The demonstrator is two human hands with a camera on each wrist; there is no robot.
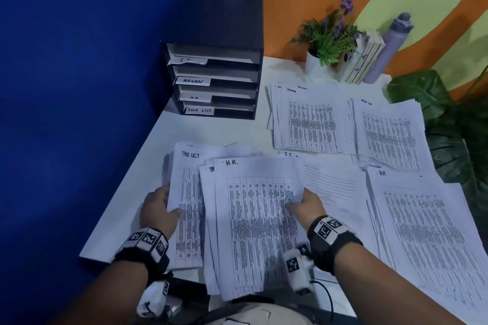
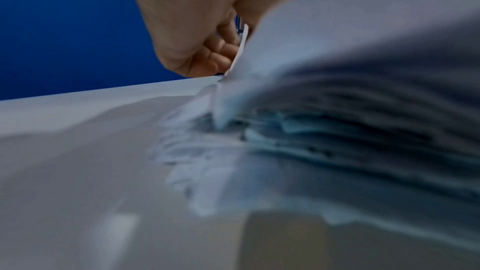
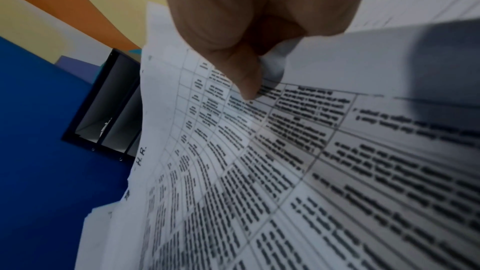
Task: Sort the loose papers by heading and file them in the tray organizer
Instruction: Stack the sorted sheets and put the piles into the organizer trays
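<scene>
Mid-sort, our right hand [image 1: 307, 207] pinched an H.R. sheet [image 1: 260, 219], left hand [image 1: 158, 210] gripping the unsorted stack [image 1: 186, 208]; next, probably the H.R. pile [image 1: 422, 227].

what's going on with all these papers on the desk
A person is sorting printed sheets by their handwritten headings. The right hand pinches a sheet headed H.R., while the left hand grips the pile headed Task List. Sorted piles lie spread over the white desk. The tray organizer, labelled IT, Admin, H.R. and Task List, looks unfilled so far.
</scene>
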